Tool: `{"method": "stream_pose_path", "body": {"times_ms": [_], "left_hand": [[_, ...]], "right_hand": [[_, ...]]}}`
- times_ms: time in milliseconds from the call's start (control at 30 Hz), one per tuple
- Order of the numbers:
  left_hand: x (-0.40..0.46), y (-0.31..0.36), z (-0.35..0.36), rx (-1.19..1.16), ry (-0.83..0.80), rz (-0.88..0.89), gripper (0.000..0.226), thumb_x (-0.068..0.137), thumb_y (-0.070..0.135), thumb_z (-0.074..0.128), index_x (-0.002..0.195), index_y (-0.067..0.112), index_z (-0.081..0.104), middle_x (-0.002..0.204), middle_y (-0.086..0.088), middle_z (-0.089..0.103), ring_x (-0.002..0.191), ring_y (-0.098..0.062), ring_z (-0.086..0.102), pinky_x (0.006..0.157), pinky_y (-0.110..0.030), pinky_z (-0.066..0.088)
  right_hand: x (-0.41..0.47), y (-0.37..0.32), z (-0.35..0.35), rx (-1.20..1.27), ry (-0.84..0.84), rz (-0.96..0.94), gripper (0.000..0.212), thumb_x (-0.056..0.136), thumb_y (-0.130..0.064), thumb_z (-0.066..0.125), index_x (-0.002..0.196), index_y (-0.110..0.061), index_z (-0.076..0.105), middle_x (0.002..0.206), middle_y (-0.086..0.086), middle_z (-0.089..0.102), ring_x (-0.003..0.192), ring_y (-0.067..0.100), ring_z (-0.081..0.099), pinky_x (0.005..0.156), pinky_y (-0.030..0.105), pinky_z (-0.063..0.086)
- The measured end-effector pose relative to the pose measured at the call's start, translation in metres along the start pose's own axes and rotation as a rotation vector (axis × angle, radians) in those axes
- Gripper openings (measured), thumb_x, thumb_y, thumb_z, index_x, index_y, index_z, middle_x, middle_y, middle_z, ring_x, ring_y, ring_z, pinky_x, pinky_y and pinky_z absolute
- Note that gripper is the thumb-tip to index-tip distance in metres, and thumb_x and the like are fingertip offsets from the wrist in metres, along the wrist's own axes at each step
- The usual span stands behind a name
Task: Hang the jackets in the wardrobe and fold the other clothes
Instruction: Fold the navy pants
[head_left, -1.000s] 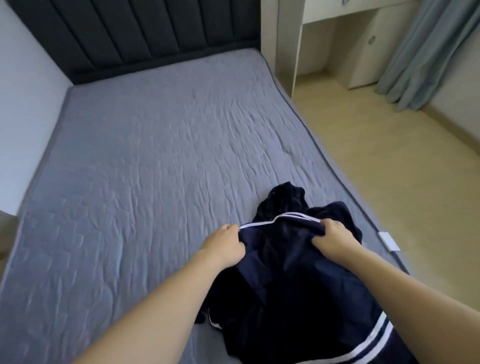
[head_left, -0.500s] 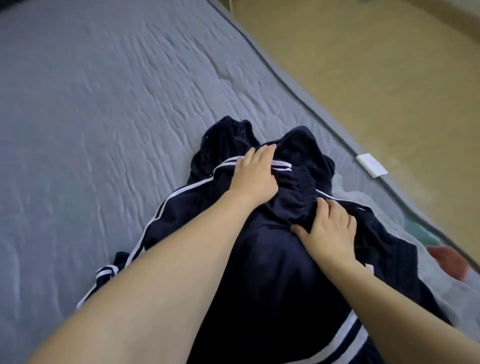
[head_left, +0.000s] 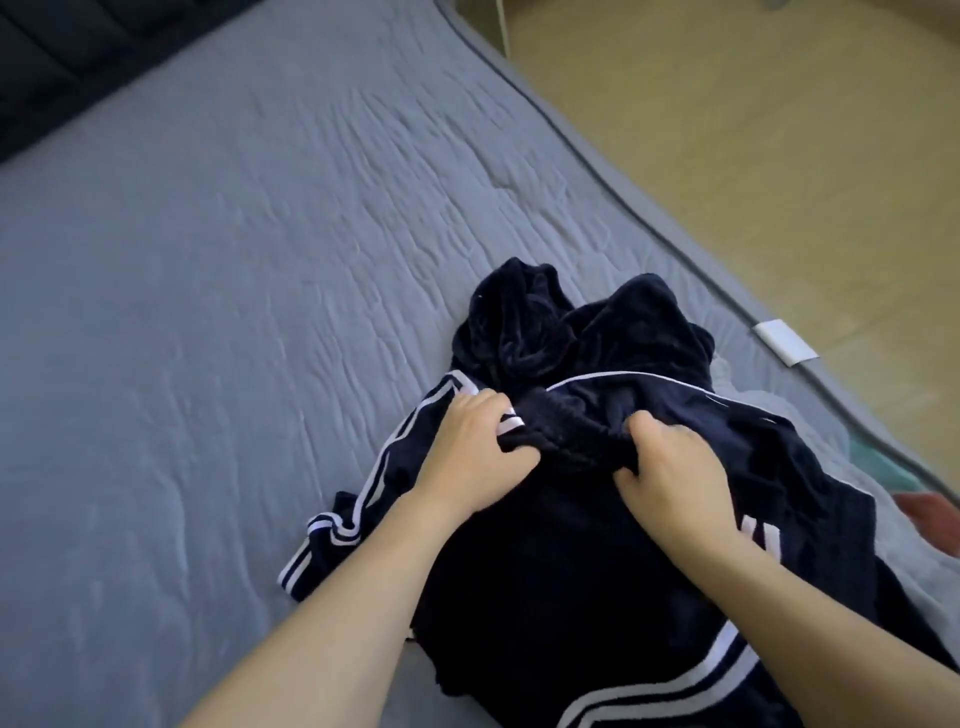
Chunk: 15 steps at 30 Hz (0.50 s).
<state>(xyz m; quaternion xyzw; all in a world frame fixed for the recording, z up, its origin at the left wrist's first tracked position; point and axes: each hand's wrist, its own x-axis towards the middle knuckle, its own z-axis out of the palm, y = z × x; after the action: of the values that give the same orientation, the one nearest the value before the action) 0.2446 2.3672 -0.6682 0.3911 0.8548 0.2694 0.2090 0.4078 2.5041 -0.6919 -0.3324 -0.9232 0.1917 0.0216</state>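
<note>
So there's a dark navy garment with white side stripes (head_left: 597, 545) lying crumpled on the grey quilted mattress (head_left: 234, 312), lower right of the frame. Left hand (head_left: 467, 457) has its fingers curled into the gathered ribbed waistband (head_left: 566, 431) near the white stripe, right hand (head_left: 670, 473) is bunching the same band just beside it. A second dark velvety piece (head_left: 545, 322) sits right above, touching it. White tag (head_left: 785, 343) at the mattress edge, far right.

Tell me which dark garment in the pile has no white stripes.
The plush navy garment bunched at the far end of the pile. It is plain and fuzzy; the navy clothes under both hands carry white stripes.
</note>
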Motion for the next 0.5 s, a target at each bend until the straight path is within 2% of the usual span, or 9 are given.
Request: {"method": "stream_pose_path", "body": {"times_ms": [67,100,133,167,200,333,433,500], "left_hand": [[-0.027,0.000,-0.050,-0.083,0.099,-0.147,0.014,0.067,0.023,0.054,0.066,0.011,0.048,0.073,-0.001,0.054,0.079,-0.016,0.058,0.068,-0.036,0.052],[-0.041,0.002,-0.081,-0.124,0.169,-0.238,0.008,0.067,0.018,0.055,0.067,0.011,0.053,0.072,-0.001,0.059,0.075,-0.018,0.061,0.066,-0.036,0.051],[-0.052,0.003,-0.108,-0.173,0.249,-0.293,0.005,0.068,0.014,0.056,0.065,0.013,0.053,0.064,0.004,0.057,0.065,-0.017,0.057,0.060,-0.033,0.047],[-0.064,0.006,-0.139,-0.210,0.329,-0.334,0.012,0.069,0.010,0.057,0.061,0.013,0.049,0.055,0.006,0.049,0.057,-0.017,0.045,0.054,-0.031,0.039],[-0.079,0.009,-0.170,-0.245,0.403,-0.365,0.020,0.069,0.006,0.058,0.057,0.012,0.044,0.053,0.006,0.040,0.056,-0.017,0.034,0.052,-0.031,0.031],[-0.162,0.024,-0.305,-0.533,0.656,-0.476,0.019,0.055,0.008,0.054,0.060,0.001,0.037,0.061,-0.004,0.032,0.060,-0.015,0.029,0.055,-0.032,0.021],[-0.242,0.030,-0.407,-0.679,0.867,-0.487,0.012,0.051,0.010,0.055,0.058,0.010,0.045,0.062,-0.004,0.037,0.063,-0.016,0.034,0.057,-0.033,0.025],[-0.299,0.037,-0.472,-0.782,0.990,-0.485,0.014,0.049,0.010,0.054,0.057,0.015,0.044,0.061,-0.003,0.038,0.064,-0.018,0.036,0.058,-0.033,0.026]], "right_hand": [[0.002,-0.041,-0.028,-0.055,-0.144,-0.022,0.033,0.074,-0.028,0.065,0.089,-0.020,0.037,0.067,-0.005,0.050,0.065,0.030,0.059,0.049,0.033,0.028],[0.002,-0.067,-0.043,-0.063,-0.201,-0.068,0.034,0.079,-0.037,0.063,0.090,-0.022,0.034,0.066,-0.007,0.048,0.064,0.027,0.057,0.049,0.032,0.029],[0.004,-0.092,-0.058,-0.052,-0.250,-0.111,0.036,0.081,-0.046,0.061,0.091,-0.023,0.035,0.067,-0.008,0.046,0.065,0.025,0.055,0.051,0.032,0.030],[0.005,-0.120,-0.075,-0.029,-0.297,-0.148,0.038,0.082,-0.052,0.061,0.092,-0.024,0.039,0.070,-0.008,0.047,0.069,0.024,0.055,0.054,0.032,0.033],[0.006,-0.150,-0.095,-0.011,-0.339,-0.191,0.039,0.082,-0.056,0.061,0.094,-0.024,0.043,0.074,-0.006,0.050,0.075,0.024,0.057,0.058,0.032,0.036],[-0.004,-0.277,-0.173,-0.030,-0.461,-0.346,0.034,0.082,-0.054,0.064,0.093,-0.024,0.054,0.086,-0.003,0.056,0.085,0.022,0.057,0.067,0.033,0.041],[-0.028,-0.378,-0.232,-0.112,-0.507,-0.448,0.030,0.083,-0.049,0.065,0.094,-0.025,0.052,0.090,-0.003,0.054,0.086,0.022,0.055,0.069,0.031,0.040],[-0.051,-0.444,-0.273,-0.135,-0.487,-0.498,0.026,0.084,-0.043,0.065,0.094,-0.024,0.052,0.090,-0.002,0.054,0.084,0.023,0.055,0.066,0.030,0.042]]}}
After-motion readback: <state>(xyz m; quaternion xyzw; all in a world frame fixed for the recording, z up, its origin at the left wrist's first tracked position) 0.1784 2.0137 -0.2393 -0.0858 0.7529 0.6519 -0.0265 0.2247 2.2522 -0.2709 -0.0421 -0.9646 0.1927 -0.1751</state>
